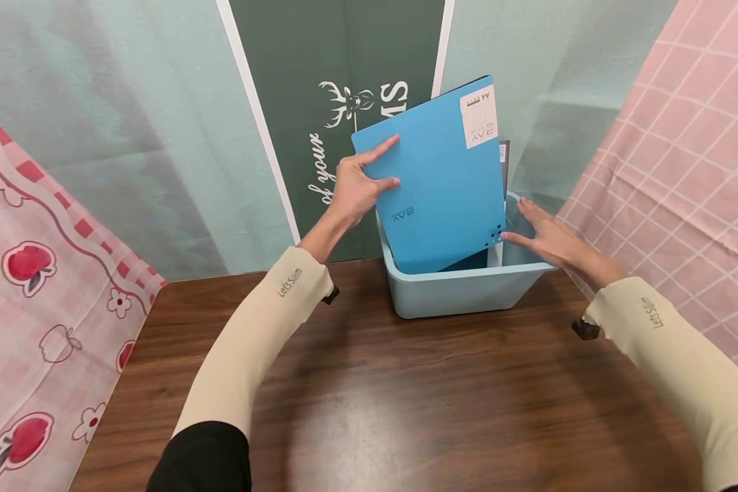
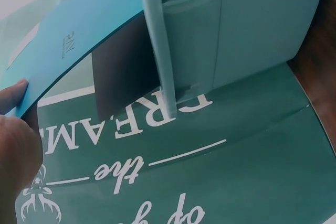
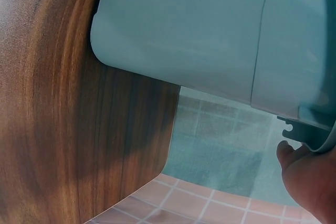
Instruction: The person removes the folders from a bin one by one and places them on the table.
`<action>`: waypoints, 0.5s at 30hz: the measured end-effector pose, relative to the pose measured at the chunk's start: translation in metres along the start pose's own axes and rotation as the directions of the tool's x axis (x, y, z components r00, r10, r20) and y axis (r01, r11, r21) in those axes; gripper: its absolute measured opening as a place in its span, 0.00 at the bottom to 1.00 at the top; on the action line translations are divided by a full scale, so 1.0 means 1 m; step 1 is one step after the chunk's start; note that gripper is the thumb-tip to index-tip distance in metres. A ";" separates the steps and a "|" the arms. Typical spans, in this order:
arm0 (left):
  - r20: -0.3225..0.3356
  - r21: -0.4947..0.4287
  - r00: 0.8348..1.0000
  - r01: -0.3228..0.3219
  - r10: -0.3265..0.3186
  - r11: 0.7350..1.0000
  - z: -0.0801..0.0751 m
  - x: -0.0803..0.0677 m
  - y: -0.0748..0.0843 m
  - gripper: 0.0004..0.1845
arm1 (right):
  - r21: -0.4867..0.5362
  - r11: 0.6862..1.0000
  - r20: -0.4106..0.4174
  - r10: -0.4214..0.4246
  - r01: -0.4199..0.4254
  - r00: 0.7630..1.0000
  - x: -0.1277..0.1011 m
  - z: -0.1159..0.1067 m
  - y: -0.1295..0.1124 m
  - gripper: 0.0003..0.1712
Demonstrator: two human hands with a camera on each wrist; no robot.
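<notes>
Two hands work around a pale blue plastic bin (image 1: 461,290) at the back of the wooden worktop (image 1: 369,396). The left hand (image 1: 353,188) pinches the upper left edge of a blue A4 folder (image 1: 436,184), whose lower end stands tilted inside the bin. The right hand (image 1: 550,239), fingers spread and released, steadies the bin's right rim, holding nothing. A dark folder (image 1: 504,160) peeks out behind the blue one.
</notes>
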State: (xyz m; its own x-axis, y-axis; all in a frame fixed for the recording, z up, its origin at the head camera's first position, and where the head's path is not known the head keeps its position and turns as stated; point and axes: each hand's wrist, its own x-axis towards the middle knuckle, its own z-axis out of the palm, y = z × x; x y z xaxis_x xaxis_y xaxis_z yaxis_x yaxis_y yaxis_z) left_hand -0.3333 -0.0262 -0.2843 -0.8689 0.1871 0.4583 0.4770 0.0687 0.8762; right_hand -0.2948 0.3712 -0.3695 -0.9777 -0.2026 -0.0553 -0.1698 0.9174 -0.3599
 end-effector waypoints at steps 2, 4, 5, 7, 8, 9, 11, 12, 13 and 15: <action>-0.024 -0.021 1.000 -0.001 0.000 1.000 -0.002 0.001 0.002 0.39 | 0.001 1.000 0.005 0.005 -0.005 1.000 0.000 -0.001 0.000 0.59; -0.043 -0.051 0.999 0.002 -0.004 0.999 -0.004 0.002 0.003 0.38 | -0.004 1.000 0.004 0.006 -0.006 1.000 0.001 -0.002 0.001 0.59; -0.048 -0.065 0.999 0.003 -0.006 0.998 -0.004 0.002 0.004 0.38 | -0.005 1.000 0.004 0.006 -0.006 1.000 0.001 -0.002 0.001 0.59; -0.059 -0.092 0.998 -0.007 0.002 0.996 -0.006 0.002 0.005 0.38 | -0.008 1.000 0.002 0.002 -0.002 1.000 0.001 -0.003 0.002 0.59; -0.065 -0.102 0.998 -0.016 0.009 0.995 -0.006 0.001 0.006 0.38 | -0.009 1.000 0.001 -0.001 0.001 1.000 0.001 -0.003 0.003 0.59; -0.073 -0.110 0.997 -0.026 0.018 0.994 -0.007 0.001 0.007 0.38 | -0.009 1.000 0.000 -0.002 0.002 1.000 0.001 -0.003 0.003 0.59; -0.089 -0.120 0.996 -0.041 0.030 0.992 -0.009 0.000 0.009 0.38 | -0.009 1.000 0.000 -0.005 0.005 1.000 0.000 -0.003 0.004 0.58; -0.099 -0.122 0.995 -0.045 0.033 0.992 -0.009 -0.001 0.010 0.37 | -0.009 1.000 -0.002 -0.006 0.006 1.000 0.000 -0.003 0.004 0.58; -0.108 -0.121 0.994 -0.047 0.034 0.991 -0.010 -0.002 0.011 0.37 | -0.008 1.000 -0.003 -0.007 0.007 1.000 0.000 -0.003 0.005 0.58; -0.125 -0.128 0.992 -0.051 0.035 0.991 -0.012 -0.003 0.013 0.37 | -0.005 1.000 -0.010 -0.012 0.012 1.000 0.000 -0.003 0.004 0.58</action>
State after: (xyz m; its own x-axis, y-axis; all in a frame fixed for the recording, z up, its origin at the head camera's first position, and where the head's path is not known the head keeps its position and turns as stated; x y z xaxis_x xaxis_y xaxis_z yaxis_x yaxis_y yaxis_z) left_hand -0.3261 -0.0378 -0.2728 -0.8616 0.0658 0.5034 0.4996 -0.0664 0.8637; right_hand -0.2956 0.3765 -0.3681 -0.9769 -0.2098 -0.0413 -0.1818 0.9166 -0.3561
